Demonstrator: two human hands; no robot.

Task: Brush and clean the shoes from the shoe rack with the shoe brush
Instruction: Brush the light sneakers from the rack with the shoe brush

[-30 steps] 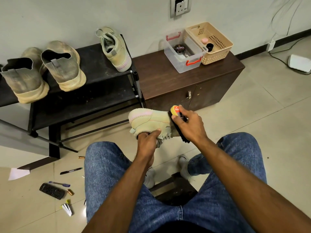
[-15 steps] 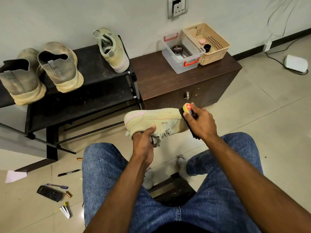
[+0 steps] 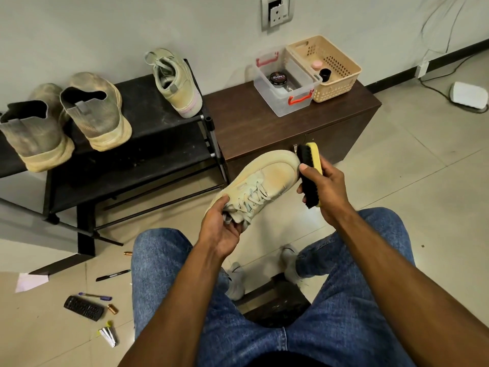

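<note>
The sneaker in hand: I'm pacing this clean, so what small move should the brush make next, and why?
Probably one short stroke back from the toe towards the laces. The right hand holds the brush with its bristles against the toe of the sneaker, the left hand grips the heel end, and the toe cap looks dusty.

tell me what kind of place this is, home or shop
Most likely a home, perhaps an entryway corner: a low shoe rack with worn shoes against the wall, a small wooden cabinet holding a tub with shoe polish, and a tiled floor.
</note>
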